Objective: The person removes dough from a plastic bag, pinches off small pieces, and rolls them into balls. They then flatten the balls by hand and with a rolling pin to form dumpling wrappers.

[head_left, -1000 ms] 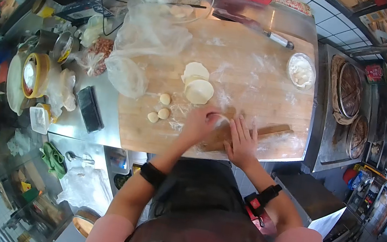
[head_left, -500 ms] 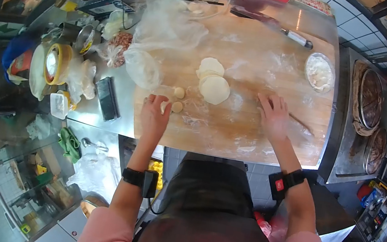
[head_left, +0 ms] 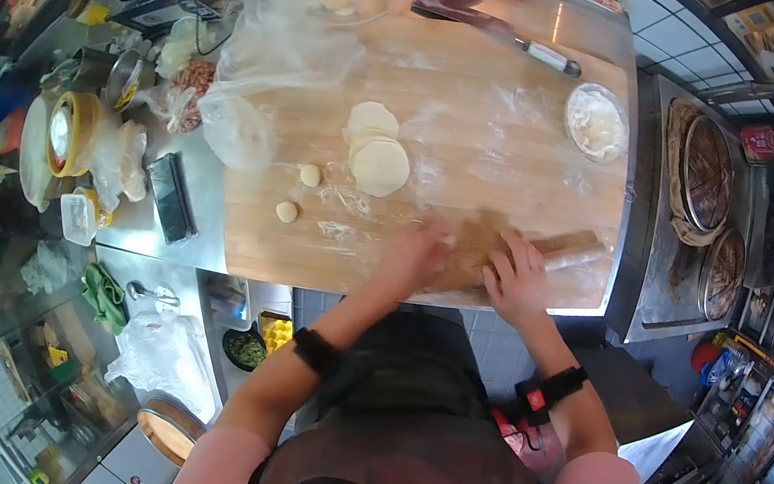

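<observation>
My left hand point(head_left: 413, 256), smeared by motion, is low over the floured wooden board point(head_left: 473, 83), its fingers drawn together around a small pale piece of dough point(head_left: 448, 240). My right hand point(head_left: 518, 278) is beside it with bent fingers over a thin wooden rolling pin point(head_left: 563, 248), which is blurred and partly hidden. Further up and left, flat dough rounds point(head_left: 379, 168) lie overlapping in a stack. Two small dough balls point(head_left: 310, 175) sit to the left of the rounds.
A bowl of flour point(head_left: 596, 122) is at the board's right, and a white-handled knife point(head_left: 550, 57) lies along the back. Plastic bags point(head_left: 238, 129) cover the left side, beside a black phone-like object point(head_left: 171, 198). Round pans point(head_left: 706, 176) stand on the metal counter at right.
My left hand has moved right from the dough balls toward my right hand, carrying a dough piece. My right hand has come down nearer the board's front edge. The whole view has shifted.
</observation>
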`<control>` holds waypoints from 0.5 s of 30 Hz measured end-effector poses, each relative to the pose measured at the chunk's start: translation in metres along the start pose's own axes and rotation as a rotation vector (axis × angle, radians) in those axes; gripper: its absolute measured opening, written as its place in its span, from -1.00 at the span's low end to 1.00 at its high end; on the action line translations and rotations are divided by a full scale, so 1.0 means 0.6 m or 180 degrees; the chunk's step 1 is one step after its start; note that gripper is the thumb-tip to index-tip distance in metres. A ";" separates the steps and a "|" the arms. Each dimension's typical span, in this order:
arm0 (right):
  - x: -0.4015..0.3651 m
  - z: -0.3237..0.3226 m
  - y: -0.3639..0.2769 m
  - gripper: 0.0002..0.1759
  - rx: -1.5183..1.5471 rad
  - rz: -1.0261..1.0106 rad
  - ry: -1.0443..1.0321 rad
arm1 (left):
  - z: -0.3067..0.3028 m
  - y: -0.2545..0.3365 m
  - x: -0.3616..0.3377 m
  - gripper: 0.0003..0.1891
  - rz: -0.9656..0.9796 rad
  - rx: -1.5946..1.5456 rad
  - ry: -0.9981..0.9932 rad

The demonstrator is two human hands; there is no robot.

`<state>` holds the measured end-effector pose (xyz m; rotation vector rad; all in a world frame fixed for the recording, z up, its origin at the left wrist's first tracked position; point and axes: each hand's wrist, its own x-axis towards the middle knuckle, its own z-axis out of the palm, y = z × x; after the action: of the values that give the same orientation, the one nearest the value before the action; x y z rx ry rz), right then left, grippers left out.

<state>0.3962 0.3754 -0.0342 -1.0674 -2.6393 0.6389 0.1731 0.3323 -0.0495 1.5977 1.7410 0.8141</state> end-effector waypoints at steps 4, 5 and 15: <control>0.109 0.003 -0.011 -0.31 -0.0741 0.0462 0.0405 | 0.025 0.031 0.029 -0.85 0.0014 0.0416 -0.0725; 0.129 0.007 -0.007 -0.31 -0.0729 0.0506 0.0410 | 0.023 0.023 0.039 -0.85 0.0027 0.0425 -0.0768; 0.062 0.014 -0.027 -0.28 -0.0898 0.0750 0.0010 | -0.004 0.007 0.052 -0.89 -0.0330 -0.0580 -0.0782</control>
<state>0.3566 0.3885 -0.0323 -1.4716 -2.6788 0.3086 0.1717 0.3637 -0.0460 1.4102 1.5165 0.6750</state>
